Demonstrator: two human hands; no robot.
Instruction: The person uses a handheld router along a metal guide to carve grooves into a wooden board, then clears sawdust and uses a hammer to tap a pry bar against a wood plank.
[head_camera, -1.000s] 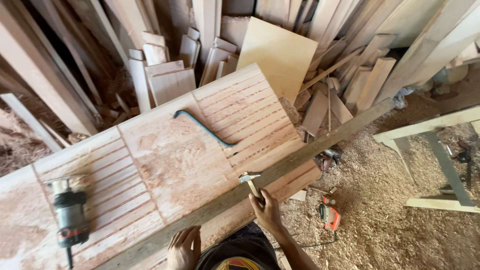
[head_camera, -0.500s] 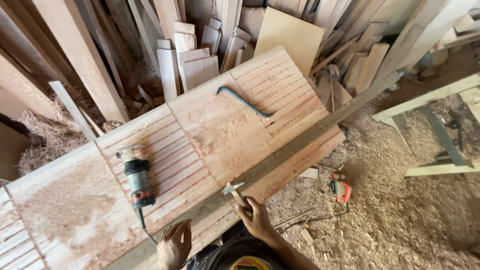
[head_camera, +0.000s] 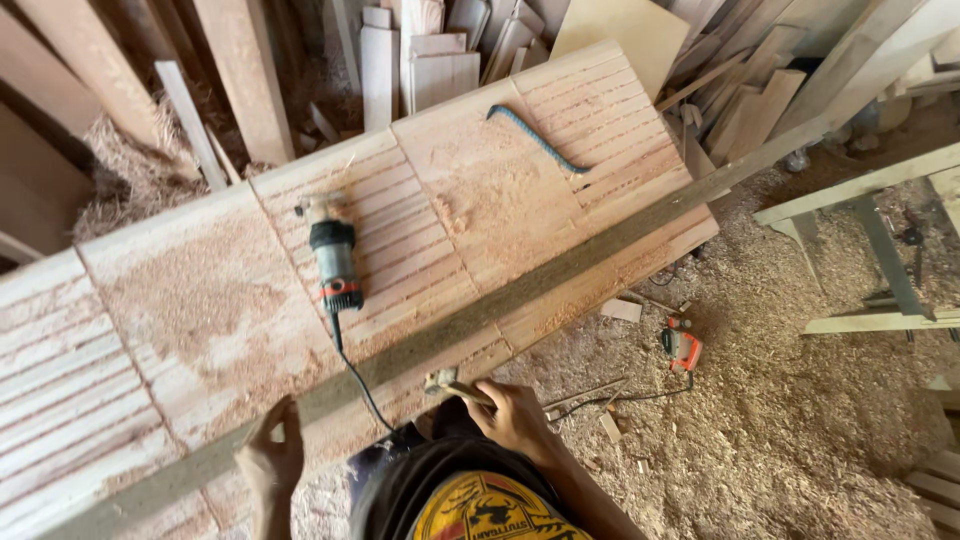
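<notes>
Here, low in the frame, the right hand (head_camera: 515, 420) has its grip closed around the handle of a small tool (head_camera: 447, 384), seemingly a hammer, its head resting near the lower edge of the long dark strip (head_camera: 560, 268). The left hand (head_camera: 270, 455), at lower left, lies on that same strip with fingers curled over its edge; whether it truly clamps it I cannot tell. The strip runs diagonally from lower left to upper right across the grooved wooden bench (head_camera: 190, 320), and it looks stiff, thin and long, so likely whippy if lifted by one end; better pressed flat or taken near the middle. Up from the hands a corded router (head_camera: 335, 255) lies on the bench, and a bent bar (head_camera: 535, 135) sits toward the upper right. Sawdust covers the floor (head_camera: 800, 430), where an orange tool (head_camera: 682, 347) lies.
</notes>
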